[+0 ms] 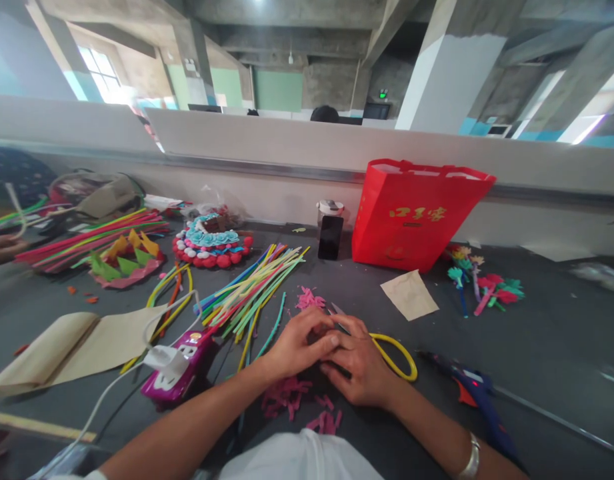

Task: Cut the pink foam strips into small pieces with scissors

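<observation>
My left hand (303, 343) and my right hand (359, 363) meet over the dark table, fingers bent and closed against each other. Whatever lies between the fingertips, if anything, is hidden. Just behind the fingers show grey blade tips (337, 310) like those of scissors. A yellow loop (411, 363), perhaps their handle, emerges beyond my right hand. Pink scraps (285, 395) lie below my hands, and another small pink pile (309, 297) sits behind them. A teal strip (275, 325) lies left of my left hand.
Left are colourful stems (259, 287), a purple power strip (179, 370) with a white cable, and a paper roll (107, 343). A phone (330, 238) and red bag (417, 217) stand behind. A glue gun (474, 387) lies right. Another person's hand (1, 250) shows far left.
</observation>
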`<state>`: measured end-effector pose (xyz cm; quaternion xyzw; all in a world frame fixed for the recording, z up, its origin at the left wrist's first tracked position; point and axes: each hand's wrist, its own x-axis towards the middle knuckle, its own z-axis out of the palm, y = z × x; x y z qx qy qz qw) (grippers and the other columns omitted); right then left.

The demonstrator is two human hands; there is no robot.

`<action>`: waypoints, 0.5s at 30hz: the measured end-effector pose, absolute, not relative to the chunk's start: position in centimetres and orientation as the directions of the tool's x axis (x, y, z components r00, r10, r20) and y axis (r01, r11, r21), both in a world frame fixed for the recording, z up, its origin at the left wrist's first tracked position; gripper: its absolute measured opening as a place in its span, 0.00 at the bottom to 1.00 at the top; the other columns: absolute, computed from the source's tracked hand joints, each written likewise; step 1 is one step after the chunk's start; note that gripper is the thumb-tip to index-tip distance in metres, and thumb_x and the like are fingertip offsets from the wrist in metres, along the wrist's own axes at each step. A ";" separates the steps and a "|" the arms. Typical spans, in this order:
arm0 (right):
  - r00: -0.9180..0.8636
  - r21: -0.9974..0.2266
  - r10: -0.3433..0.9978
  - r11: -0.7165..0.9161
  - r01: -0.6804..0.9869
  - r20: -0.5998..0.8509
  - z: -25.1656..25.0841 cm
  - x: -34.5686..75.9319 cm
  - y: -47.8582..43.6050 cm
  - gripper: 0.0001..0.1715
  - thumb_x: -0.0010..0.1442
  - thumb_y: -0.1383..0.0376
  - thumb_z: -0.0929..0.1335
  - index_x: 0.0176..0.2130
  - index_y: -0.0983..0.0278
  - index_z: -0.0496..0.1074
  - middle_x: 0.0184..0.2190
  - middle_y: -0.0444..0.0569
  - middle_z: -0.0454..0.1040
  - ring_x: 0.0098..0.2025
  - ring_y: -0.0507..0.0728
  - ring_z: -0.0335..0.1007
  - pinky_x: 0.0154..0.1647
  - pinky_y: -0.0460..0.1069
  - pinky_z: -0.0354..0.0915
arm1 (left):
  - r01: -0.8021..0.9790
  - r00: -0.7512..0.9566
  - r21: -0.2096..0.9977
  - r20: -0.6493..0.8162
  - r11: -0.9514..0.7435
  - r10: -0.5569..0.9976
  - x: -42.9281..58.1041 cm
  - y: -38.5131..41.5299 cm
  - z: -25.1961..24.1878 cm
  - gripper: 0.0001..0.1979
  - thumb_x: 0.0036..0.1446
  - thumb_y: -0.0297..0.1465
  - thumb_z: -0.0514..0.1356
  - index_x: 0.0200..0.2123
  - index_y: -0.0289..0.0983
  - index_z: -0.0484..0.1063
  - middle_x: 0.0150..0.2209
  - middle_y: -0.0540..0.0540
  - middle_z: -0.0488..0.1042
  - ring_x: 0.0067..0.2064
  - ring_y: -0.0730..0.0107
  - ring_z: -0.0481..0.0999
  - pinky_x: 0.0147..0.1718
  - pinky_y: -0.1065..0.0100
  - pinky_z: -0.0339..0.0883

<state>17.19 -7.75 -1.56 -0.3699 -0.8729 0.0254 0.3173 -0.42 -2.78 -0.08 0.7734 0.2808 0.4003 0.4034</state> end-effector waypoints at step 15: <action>-0.519 -0.405 0.638 0.766 0.499 0.569 -1.7 16.8 -7.6 0.15 0.55 0.68 0.67 0.44 0.59 0.73 0.47 0.47 0.72 0.57 0.61 0.57 0.61 0.62 0.51 | 0.000 0.605 0.931 0.291 -0.365 0.741 -0.3 -2.9 -0.7 0.10 0.61 0.34 0.55 0.41 0.35 0.72 0.37 0.46 0.74 0.39 0.70 0.71 0.40 0.70 0.64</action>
